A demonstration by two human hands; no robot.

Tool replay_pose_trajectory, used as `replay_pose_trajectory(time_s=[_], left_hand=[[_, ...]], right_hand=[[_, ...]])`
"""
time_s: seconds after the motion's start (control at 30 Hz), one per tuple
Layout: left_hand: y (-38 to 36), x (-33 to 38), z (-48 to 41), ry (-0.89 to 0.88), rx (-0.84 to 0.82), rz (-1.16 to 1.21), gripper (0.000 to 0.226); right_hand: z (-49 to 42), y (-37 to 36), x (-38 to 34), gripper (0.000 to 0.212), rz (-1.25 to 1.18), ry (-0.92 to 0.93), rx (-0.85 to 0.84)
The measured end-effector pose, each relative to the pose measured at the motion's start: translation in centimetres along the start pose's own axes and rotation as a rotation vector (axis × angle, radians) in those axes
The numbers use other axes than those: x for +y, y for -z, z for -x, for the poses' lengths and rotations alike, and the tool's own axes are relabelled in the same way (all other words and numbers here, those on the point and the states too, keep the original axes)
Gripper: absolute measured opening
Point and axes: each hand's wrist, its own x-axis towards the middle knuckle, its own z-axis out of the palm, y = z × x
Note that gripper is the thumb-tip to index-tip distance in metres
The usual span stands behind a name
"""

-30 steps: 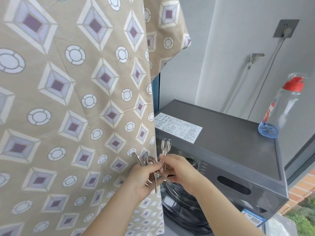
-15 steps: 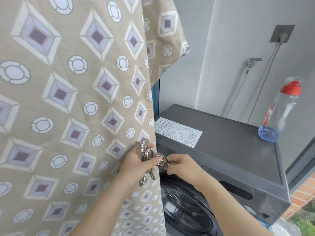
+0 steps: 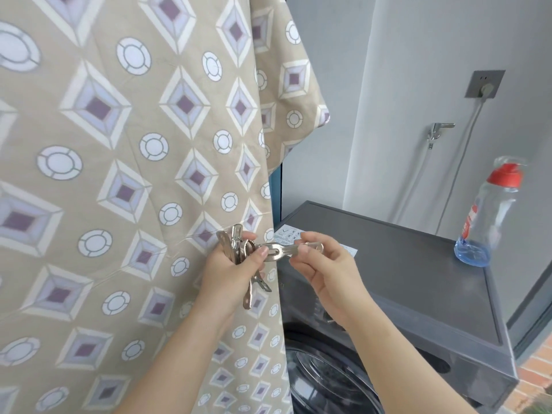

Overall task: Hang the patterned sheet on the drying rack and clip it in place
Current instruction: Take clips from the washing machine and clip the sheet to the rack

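Now pulled sideways from bunch of clips [image 3: 239, 258] gripped in left hand [image 3: 230, 273]: one clip [image 3: 291, 249], pinched by right hand [image 3: 325, 273]. Risk: snagging, dropping others.

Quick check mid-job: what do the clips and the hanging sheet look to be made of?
The clips look like bare metal, likely steel: silvery, shiny, thin stamped arms. The left hand grips the bunch while the right hand pinches one clip. The sheet looks like matte woven fabric, perhaps cotton: soft folds, printed diamonds and circles.

Matt cloth sheet [image 3: 125, 180], shiny metal clips [image 3: 239, 249]
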Motion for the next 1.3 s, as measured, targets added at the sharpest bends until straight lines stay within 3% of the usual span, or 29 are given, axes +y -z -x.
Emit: replay_pose_trajectory(time_s=[0.13,0.27,0.4,0.67,0.83,1.13,1.23,1.3], left_hand=[[-0.7,2.5,-0.7,-0.053,0.045,0.046,0.016],[-0.2,5.1,-1.7,-0.132,0.057,0.010,0.017],[0.7,8.8,-2.6,-0.239,0.059,-0.087,0.018],[1.7,17.4,-4.7,-0.444,0.062,-0.300,0.022],[2.7,20.8,-6.0,-0.498,0.041,-0.308,0.022],[0.3,25.9,-8.9,-0.578,0.003,-0.436,0.018],[-0.5,27.5,-10.1,-0.628,0.041,-0.460,0.017],[-0.7,28.4,-10.6,-0.656,0.068,-0.466,0.018]], right_hand=[[-1.0,-2.8,-2.0,0.018,-0.106,0.043,0.017],[-2.1,-5.1,-4.5,0.025,0.062,0.106,0.068],[-3.3,-7.2,-7.1,0.026,0.081,0.197,0.122],[-5.3,-13.2,-11.6,0.024,0.253,0.357,0.043],[-7.1,-15.2,-14.7,0.051,0.330,0.419,0.060],[-11.9,-16.3,-19.1,0.073,0.351,0.455,0.043],[-14.5,-16.6,-20.2,0.061,0.454,0.429,0.027],[-16.1,-16.8,-21.0,0.027,0.528,0.420,-0.019]])
